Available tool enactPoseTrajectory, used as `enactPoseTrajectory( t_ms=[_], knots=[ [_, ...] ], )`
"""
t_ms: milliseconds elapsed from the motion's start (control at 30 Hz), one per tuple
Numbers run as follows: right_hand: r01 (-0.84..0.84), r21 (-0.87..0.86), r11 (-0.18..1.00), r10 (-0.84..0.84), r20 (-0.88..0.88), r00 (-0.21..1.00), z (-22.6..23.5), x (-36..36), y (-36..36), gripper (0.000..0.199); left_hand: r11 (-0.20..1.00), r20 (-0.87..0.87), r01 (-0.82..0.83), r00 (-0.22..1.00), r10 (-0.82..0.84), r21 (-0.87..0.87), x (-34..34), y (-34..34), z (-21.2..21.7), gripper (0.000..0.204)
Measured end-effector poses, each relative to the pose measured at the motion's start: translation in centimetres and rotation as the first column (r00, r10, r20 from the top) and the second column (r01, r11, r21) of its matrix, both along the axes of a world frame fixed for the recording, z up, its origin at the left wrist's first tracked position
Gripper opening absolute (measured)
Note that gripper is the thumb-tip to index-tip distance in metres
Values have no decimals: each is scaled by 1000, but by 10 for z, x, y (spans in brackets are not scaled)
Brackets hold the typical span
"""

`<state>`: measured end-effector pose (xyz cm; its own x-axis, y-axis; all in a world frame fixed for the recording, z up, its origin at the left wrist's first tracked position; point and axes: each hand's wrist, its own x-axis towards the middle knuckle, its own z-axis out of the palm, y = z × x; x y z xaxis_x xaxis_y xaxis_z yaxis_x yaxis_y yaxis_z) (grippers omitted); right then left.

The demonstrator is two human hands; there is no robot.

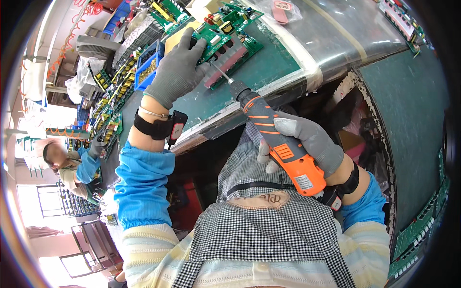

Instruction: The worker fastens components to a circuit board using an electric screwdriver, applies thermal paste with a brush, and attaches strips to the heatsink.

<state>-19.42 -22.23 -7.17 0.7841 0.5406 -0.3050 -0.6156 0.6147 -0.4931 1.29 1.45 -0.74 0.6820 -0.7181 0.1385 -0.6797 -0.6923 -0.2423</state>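
A worker's gloved right hand (314, 139) wraps its fingers around an orange-and-dark-grey cordless screwdriver (286, 150) at a workstation, its slim metal bit (222, 72) slanting toward a green circuit board (216, 42) crowded with components. The board lies near the far side of a green-topped bench (213, 103), a long pinkish strip (231, 67) along its near side. The gloved left hand (180, 69) is spread, fingertips at the board's left edge; whether they press on it cannot be told. Just beside that hand stands a blue plastic bin (145, 77) of small brass-coloured parts, probably screws.

The step in hand appears to be fastening at the strip, with the bit being lined up. The next move would likely call for seating the tip squarely and steadying the board, the left thumb kept clear.
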Motion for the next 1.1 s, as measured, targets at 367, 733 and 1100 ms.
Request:
enactPoseTrajectory(
  t_ms=[367,733,1100],
  knots=[
    [43,-196,980,-25,93,995,14,-4,10,42,999,7,-29,1000,29,-34,-2,1,-5,54],
    [84,-88,993,-91,-73,993,15,4,11,48,997,50,-41,998,45,-64,0,0,-10,53],
    [95,-171,981,-87,57,995,16,-4,15,52,993,-7,-88,996,87,-74,-5,4,-3,54]
  ],
)
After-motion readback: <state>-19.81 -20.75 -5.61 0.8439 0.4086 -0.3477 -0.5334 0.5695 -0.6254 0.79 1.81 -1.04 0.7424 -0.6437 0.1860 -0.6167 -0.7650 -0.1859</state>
